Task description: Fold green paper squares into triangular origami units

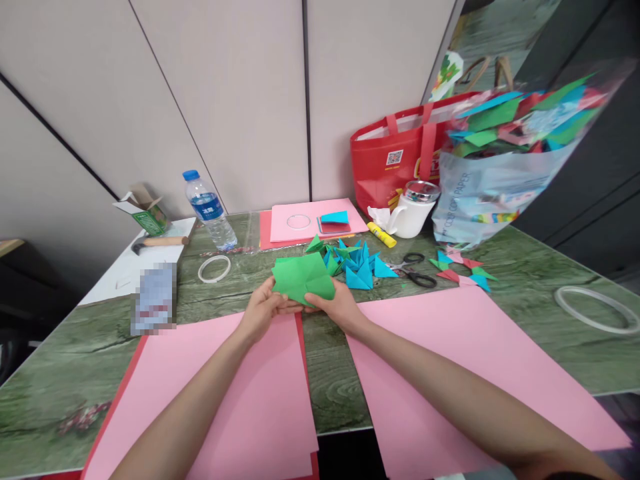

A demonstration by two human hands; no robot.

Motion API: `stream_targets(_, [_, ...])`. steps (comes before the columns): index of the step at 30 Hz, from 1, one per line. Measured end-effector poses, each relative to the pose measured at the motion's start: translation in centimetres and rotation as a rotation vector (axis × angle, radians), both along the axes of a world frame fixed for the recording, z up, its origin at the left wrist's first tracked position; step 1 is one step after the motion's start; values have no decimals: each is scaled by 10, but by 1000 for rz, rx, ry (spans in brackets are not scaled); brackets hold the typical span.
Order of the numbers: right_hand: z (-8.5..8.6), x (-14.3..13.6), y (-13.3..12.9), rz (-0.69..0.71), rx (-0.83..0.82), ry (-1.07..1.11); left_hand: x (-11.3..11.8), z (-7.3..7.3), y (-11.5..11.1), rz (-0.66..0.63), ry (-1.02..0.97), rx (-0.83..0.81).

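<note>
Both my hands hold a green sheet of paper (303, 275) above the table, its surface creased. My left hand (264, 308) grips its lower left edge, and my right hand (337, 305) pinches the lower right corner with the thumb on top. Just behind the sheet lies a pile of folded blue and green paper pieces (359, 265). A pair of black-handled scissors (417, 270) rests to the right of that pile. Under my forearms are large pink sheets, one stack on the left (260, 393) and one on the right (440, 333).
Along the back stand a water bottle (210, 210), a white mug (414, 210), a yellow glue stick (382, 235) and a red bag (375, 163). A plastic bag of folded paper (480, 193) is at right. A hammer (163, 243) and tape rings (214, 269) lie around.
</note>
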State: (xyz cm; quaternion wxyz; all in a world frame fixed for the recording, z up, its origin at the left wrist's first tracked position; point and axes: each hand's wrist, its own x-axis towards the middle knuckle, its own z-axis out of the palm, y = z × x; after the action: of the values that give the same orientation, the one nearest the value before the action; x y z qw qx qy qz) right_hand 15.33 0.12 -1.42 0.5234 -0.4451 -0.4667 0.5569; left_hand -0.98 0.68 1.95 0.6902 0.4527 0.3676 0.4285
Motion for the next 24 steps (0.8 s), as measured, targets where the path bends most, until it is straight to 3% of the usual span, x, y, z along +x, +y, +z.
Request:
stream_targets(2, [-3, 1, 3, -113, 70, -51, -3, 0, 3, 46, 74, 48])
stream_targets(8, [-6, 5, 7, -107, 164, -93, -2, 3, 3, 239, 242, 194])
stream_targets(13, [-6, 4, 3, -87, 202, -201, 7, 6, -7, 283, 249, 355])
stream_targets(16, [-7, 4, 2, -101, 239, -248, 8, 4, -10, 213, 374, 425])
stream_targets(19, [-4, 3, 1, -49, 227, -235, 5, -1, -6, 167, 452, 406])
stream_targets(24, [5, 0, -3, 90, 110, -4, -2, -8, 2, 263, 382, 280])
